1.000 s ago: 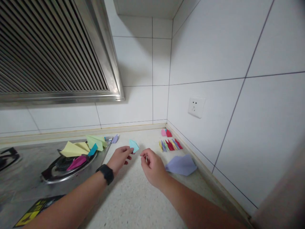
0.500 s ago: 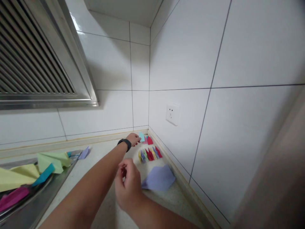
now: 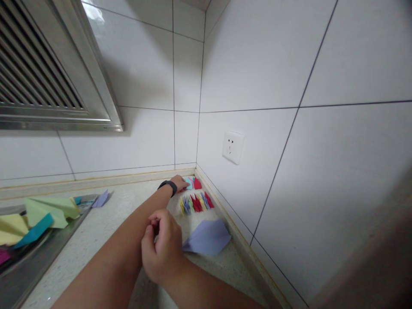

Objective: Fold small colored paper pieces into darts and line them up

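Observation:
My left hand (image 3: 180, 183), with a black band on its wrist, reaches into the counter's far corner. Its fingers pinch a small light-blue folded paper (image 3: 189, 184), low at the counter. Right beside that lies a red folded paper (image 3: 197, 183), with bits of pink and blue paper between them. Nearer to me, a row of several small pointed paper folds (image 3: 197, 203) in yellow, purple, green and red stands close together. My right hand (image 3: 162, 249) is loosely closed over my left forearm, and no object shows in it. A large purple folded paper (image 3: 208, 238) lies to its right.
On the left, a metal-rimmed stove (image 3: 48, 262) carries several folded papers, among them a light-green one (image 3: 51, 211) and a blue strip (image 3: 35, 231). A small purple paper (image 3: 101, 199) lies by its corner. A metal range hood (image 3: 106, 98) overhangs. The tiled right wall has a socket (image 3: 233, 147).
My left hand has lowered the light-blue paper to the counter beside the red one. My right hand stays curled and has shifted slightly left. The view has tilted down and turned a little right.

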`<state>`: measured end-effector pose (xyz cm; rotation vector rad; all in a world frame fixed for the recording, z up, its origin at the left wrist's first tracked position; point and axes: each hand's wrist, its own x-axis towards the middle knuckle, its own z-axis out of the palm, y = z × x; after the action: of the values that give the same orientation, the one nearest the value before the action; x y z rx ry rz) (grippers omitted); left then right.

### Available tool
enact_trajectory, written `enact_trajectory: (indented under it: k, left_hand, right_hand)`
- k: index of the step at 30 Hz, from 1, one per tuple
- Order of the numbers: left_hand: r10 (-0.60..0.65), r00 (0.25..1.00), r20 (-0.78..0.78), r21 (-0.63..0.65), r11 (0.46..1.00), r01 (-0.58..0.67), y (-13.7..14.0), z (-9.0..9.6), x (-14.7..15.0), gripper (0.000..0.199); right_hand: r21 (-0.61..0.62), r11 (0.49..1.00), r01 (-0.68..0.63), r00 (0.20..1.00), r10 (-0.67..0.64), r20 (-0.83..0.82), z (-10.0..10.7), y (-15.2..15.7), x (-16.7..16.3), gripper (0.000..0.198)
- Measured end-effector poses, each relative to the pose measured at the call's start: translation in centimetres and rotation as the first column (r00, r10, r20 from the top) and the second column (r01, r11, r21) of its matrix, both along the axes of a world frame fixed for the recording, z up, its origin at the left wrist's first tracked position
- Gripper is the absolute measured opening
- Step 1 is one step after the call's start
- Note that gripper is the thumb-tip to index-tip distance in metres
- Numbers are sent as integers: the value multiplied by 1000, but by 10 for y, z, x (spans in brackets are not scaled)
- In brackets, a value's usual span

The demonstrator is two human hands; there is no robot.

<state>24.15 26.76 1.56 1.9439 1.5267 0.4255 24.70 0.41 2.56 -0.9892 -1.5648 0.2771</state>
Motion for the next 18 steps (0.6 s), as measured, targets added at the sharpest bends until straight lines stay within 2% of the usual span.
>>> enact_trajectory:
  k: [10,18]
  left_hand:
    - [22,1000,15,36,999,-22,1,3,-1,22]
    - [26,997,70,27,999,-28,2,-3,-4,26]
  right_hand:
    - [3,1000,-23,999,23,29,1,2,2,26]
    - [17,997,-73,996,72,58,1,2,1,27]
